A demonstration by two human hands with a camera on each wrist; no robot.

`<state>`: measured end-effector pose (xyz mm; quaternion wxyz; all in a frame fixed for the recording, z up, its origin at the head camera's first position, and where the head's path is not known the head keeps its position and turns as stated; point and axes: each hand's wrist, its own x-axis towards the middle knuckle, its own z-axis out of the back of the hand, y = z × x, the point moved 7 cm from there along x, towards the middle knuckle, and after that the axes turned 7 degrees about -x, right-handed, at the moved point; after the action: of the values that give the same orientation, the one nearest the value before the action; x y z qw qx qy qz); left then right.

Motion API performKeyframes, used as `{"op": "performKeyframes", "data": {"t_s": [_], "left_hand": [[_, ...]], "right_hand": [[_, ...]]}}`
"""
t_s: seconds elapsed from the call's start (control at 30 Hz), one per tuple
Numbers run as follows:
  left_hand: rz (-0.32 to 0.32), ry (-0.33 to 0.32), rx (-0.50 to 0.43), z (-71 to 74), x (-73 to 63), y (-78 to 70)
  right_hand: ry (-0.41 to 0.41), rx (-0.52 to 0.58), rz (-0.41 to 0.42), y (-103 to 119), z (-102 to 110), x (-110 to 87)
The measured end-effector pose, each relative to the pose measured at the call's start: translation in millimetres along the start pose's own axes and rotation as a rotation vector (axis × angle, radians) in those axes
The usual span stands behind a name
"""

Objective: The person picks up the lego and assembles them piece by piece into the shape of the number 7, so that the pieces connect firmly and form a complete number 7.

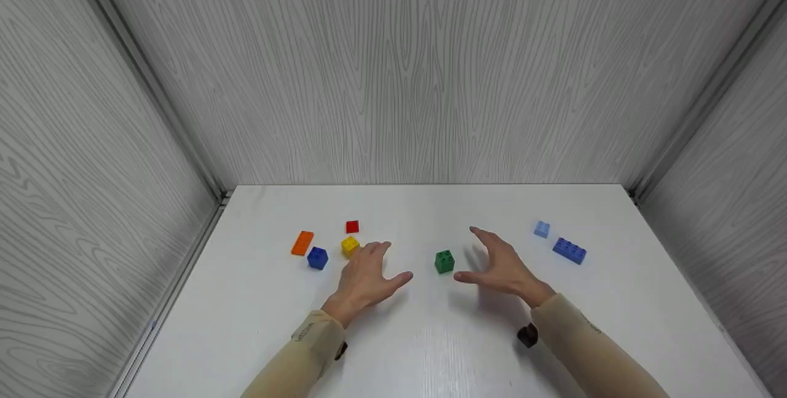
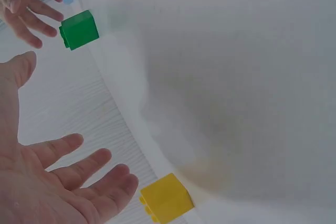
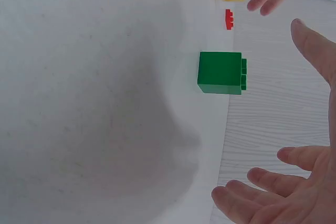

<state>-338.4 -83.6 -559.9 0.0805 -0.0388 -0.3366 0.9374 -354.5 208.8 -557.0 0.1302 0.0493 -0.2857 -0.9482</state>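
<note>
My left hand [image 1: 364, 276] hovers over the white table with thumb and fingers spread, holding nothing. Just past its fingertips stands a yellow brick [image 1: 350, 246], also seen low in the left wrist view. My right hand [image 1: 503, 266] is likewise spread and holds nothing. A green brick [image 1: 444, 261] stands between the two hands, closer to the right thumb; its side faces the palm in the right wrist view, where the green brick [image 3: 220, 73] is apart from the fingers. Left of the yellow brick is a dark blue brick [image 1: 317, 258].
A flat orange piece [image 1: 302, 243] and a small red piece [image 1: 352, 226] lie at the left of the white table [image 1: 424, 349]. To the right are a light blue brick [image 1: 541, 229] and a longer blue brick [image 1: 569, 250]. Wood-grain panels [image 1: 393, 78] enclose the back and sides.
</note>
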Motion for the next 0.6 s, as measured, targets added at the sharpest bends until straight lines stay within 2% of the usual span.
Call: {"op": "performKeyframes", "data": {"t_s": [0.4,0.6], "left_hand": [[0.042,-0.089,-0.043,26.8,-9.5,25.9],[0.021,-0.131,-0.069,39.6,-15.7,36.6]], "right_hand": [[0.012,0.216,0.033,5,-11,10.3],[0.006,0.283,0.041,4,-17,12.3]]}}
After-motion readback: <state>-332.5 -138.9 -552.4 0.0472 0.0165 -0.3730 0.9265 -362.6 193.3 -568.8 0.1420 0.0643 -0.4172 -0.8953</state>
